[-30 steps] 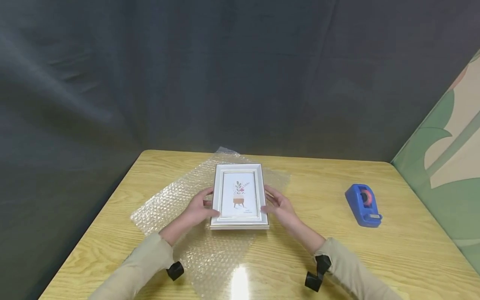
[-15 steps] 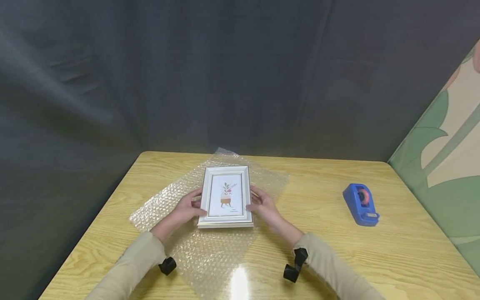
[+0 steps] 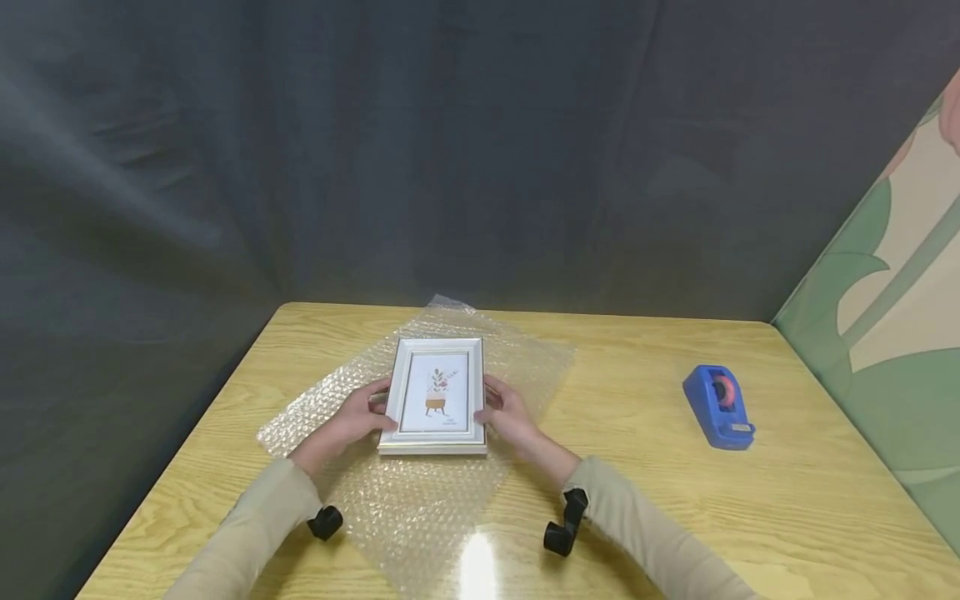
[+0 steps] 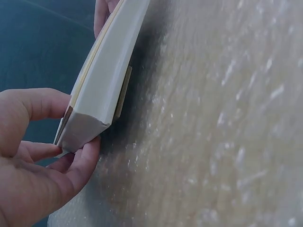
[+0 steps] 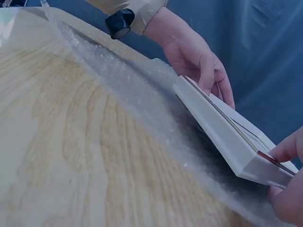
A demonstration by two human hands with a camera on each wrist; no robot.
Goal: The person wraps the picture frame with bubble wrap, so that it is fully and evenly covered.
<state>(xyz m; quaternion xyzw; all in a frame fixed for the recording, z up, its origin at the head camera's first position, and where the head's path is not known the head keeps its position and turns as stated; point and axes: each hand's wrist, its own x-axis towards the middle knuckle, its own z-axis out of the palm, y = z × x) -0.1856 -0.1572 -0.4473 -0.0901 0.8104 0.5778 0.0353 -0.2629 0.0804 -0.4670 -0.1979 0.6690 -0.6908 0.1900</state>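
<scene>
A white picture frame with a thin gold inner line and a print of a potted plant faces up between my two hands. My left hand grips its left side, thumb on the front edge and fingers beneath. On the opposite side my right hand holds it the same way, thumb over the front. Both wrist views show the frame's thick white side tilted, with a shadowed gap above the bubble wrap. That clear sheet lies spread flat and at an angle on the wooden table.
A blue tape dispenser with a pink-cored roll stands on the right part of the wooden table. Dark curtain hangs behind and to the left. A patterned panel borders the right side.
Both hands have carried the picture frame to the left, from right of the sheet's middle to over its centre. The bubble wrap and tape dispenser stay in place.
</scene>
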